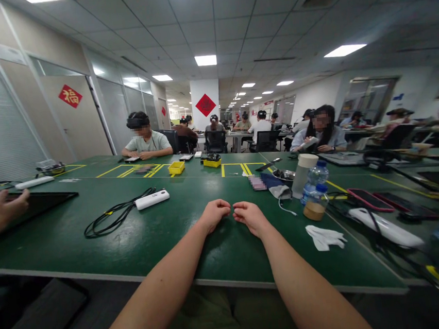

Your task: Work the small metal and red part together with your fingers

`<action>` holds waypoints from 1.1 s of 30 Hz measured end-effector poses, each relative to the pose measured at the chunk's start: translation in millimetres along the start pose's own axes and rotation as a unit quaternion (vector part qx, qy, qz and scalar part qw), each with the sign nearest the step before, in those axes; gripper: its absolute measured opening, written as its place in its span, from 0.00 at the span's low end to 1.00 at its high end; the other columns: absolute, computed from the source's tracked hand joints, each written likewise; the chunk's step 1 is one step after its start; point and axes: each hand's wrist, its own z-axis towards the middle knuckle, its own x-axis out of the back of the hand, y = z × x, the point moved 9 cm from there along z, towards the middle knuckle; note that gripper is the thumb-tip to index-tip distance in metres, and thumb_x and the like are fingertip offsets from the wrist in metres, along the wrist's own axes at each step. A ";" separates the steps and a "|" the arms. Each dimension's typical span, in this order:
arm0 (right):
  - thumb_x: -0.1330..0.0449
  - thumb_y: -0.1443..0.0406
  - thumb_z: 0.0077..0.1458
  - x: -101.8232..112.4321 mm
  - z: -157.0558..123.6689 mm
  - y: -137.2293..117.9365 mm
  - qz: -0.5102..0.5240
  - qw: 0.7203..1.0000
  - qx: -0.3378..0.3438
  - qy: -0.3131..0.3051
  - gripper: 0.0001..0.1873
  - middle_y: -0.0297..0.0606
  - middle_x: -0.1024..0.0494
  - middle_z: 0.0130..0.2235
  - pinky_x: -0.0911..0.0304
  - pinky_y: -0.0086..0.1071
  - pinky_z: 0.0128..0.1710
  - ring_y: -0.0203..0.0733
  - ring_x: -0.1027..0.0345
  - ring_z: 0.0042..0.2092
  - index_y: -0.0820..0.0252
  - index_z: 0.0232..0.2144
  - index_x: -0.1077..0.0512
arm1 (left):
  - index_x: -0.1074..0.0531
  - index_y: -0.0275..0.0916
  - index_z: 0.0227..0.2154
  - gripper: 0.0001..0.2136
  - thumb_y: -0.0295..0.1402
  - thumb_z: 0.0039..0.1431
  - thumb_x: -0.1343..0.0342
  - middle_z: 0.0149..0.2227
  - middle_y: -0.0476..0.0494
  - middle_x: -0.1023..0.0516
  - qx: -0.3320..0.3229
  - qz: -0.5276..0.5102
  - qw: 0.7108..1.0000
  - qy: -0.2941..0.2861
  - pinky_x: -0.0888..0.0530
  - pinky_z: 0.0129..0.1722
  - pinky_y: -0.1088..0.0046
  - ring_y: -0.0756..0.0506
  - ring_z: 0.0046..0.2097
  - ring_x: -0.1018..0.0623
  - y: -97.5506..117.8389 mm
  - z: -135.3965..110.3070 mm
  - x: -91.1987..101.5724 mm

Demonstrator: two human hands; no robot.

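Observation:
My left hand [214, 216] and my right hand [251, 218] are raised just over the green table [143, 254], fingertips nearly meeting with a small gap between them. Each hand is closed, thumb and fingers drawn together in a pinch. Whatever the pinches hold, if anything, is too small or hidden to make out. To the left of my hands lies a white power strip [152, 199] with a coiled black cable [110, 219]. On the right, a crumpled white tissue or cloth [325, 237] is the nearest thing to my right forearm.
Right of my hands stand a pale tumbler [304, 174] and a plastic bottle with brown liquid [315, 204]. Behind them sits a metal bowl [283, 175]. Yellow trays [176, 168] lie farther back. Another person's hand [6, 210] is over a black tray at left; co-workers sit opposite.

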 end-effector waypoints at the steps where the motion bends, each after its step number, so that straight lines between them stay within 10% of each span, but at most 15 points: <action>1: 0.39 0.76 0.45 0.5 0.4 0.2 0.000 1.000 0.000 0.000 0.10 0.35 0.25 0.28 0.30 0.27 0.28 0.34 0.28 0.27 0.63 0.33 0.28 | 0.25 0.34 0.28 0.06 0.23 0.43 0.40 0.25 0.48 0.24 0.002 -0.003 1.000 -0.003 0.30 0.31 0.76 0.52 0.27 0.27 -0.3 0.1 -0.6; 33: 0.42 0.74 0.49 -4.7 -3.0 -0.4 0.026 0.999 -0.021 -0.026 0.08 0.41 0.21 0.27 0.29 0.30 0.31 0.37 0.25 0.28 0.64 0.33 0.28 | 0.24 0.32 0.27 0.05 0.22 0.45 0.43 0.27 0.43 0.22 0.036 -0.057 0.997 -0.032 0.27 0.34 0.73 0.50 0.28 0.23 -3.2 -0.4 -7.6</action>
